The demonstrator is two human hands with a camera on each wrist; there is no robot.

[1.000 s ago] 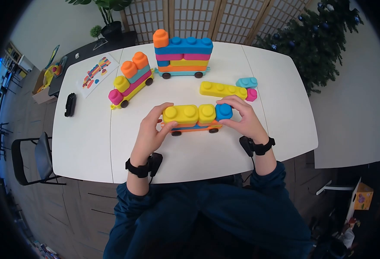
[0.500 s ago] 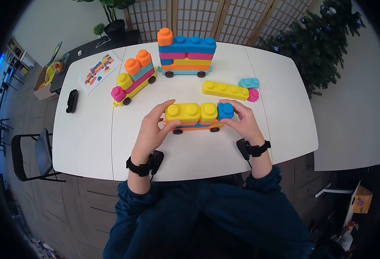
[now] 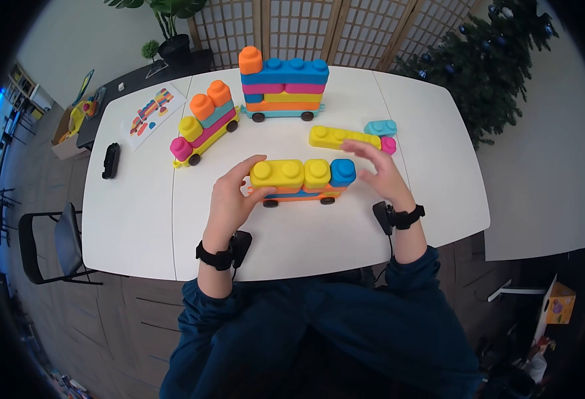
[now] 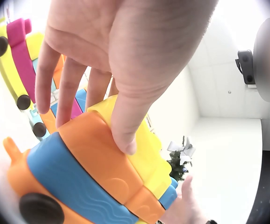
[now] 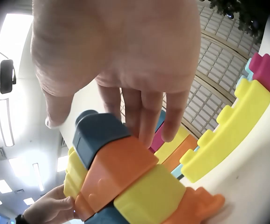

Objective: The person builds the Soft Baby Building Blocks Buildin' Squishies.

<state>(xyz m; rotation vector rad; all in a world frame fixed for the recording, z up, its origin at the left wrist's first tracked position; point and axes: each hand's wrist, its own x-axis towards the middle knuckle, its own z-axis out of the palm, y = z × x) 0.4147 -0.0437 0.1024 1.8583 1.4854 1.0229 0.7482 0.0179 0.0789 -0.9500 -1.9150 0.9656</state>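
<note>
In the head view a block car on an orange wheeled base [image 3: 299, 197] stands near the middle of the table. Its top row has a long yellow block [image 3: 276, 174], a short yellow block [image 3: 317, 173] and a blue block [image 3: 343, 173] at the right end. The left hand [image 3: 231, 199] grips the car's left end; in the left wrist view its thumb lies on the yellow block [image 4: 146, 154]. Just right of the blue block, the right hand [image 3: 387, 178] is held apart from it with fingers spread. The right wrist view shows a gap between thumb and blue block [image 5: 100, 135].
Behind stand a tall block car [image 3: 284, 88] and a smaller one [image 3: 206, 130]. A long yellow block [image 3: 336, 137] lies beyond the right hand, beside light blue [image 3: 380, 128] and pink [image 3: 388, 145] blocks. A picture sheet [image 3: 151, 114] and black object [image 3: 111, 161] are at left.
The right hand has let go of the blue block and moved a little to the right, its fingers spreading. The left hand keeps its grip on the car.
</note>
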